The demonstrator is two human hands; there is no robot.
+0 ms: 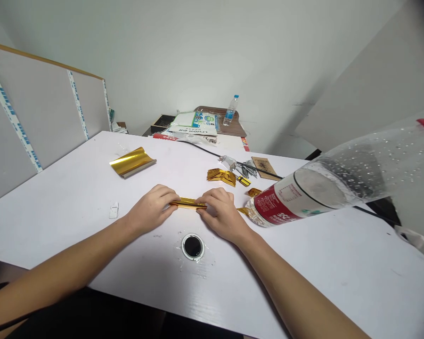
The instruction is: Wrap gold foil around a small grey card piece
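Between my two hands a narrow folded strip of gold foil paper [188,203] lies level, just above or on the white table. My left hand [157,205] pinches its left end between thumb and fingers. The right end is pinched by my right hand [219,212] in the same way. Up and to the left, a curled sheet of gold foil paper [133,162] rests on the table. Beyond my right hand sits a stack of folded gold foil pieces [221,176], beside a small yellow-and-black object [243,181].
A large cut plastic bottle [286,200] with a red label leans at right, more gold pieces at its base. A round black-centred hole fitting [192,246] is near me. A black cable [205,149] crosses behind; a water bottle [231,110] stands on a brown tray [238,126].
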